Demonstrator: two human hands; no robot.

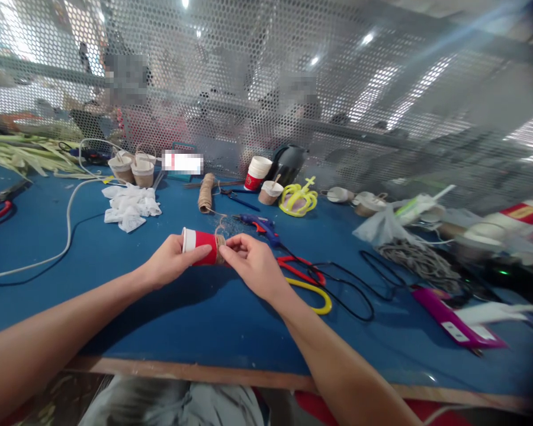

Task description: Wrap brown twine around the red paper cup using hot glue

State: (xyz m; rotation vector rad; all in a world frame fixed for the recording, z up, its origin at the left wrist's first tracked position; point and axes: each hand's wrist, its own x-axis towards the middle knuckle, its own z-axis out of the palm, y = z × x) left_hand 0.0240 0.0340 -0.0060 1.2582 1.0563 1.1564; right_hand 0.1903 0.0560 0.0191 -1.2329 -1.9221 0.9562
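A red and white paper cup lies sideways above the blue table, its white rim to the left. My left hand is closed round its rim end, thumb along the red side. Brown twine is wound around the other end of the cup. There my right hand has its fingers pinched together against the twine. A strand runs from the cup up to a twine spool. Just behind my right hand is a blue glue gun with an orange trigger.
Scissors with red and yellow handles lie right of my right hand, amid black cable. White crumpled cloth, wrapped cups and a yellow crown-shaped piece stand farther back. A purple box lies right. Perforated metal closes off the back.
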